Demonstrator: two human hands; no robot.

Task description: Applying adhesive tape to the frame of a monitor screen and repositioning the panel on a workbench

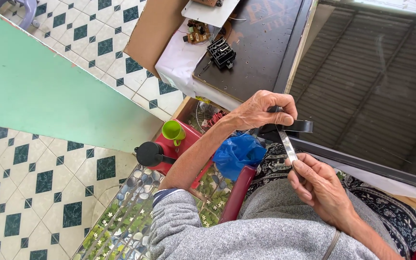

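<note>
Gripping a black strap (pixel 298 126) in my left hand (pixel 261 110), I'm pinching the metal strip (pixel 287 144) with my right hand (pixel 319 185). Next I'm judging the strip needs steady alignment.

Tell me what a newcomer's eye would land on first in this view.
Centre right, the two hands meet on a thin shiny metal strip: the left hand closes its grip on the upper end, by a black strap-like piece, and the right hand pinches the lower end. Just left, a bright blue plastic bag sits by a green cup on a red stool. Top centre, a dark tabletop carries a circuit board.
</note>
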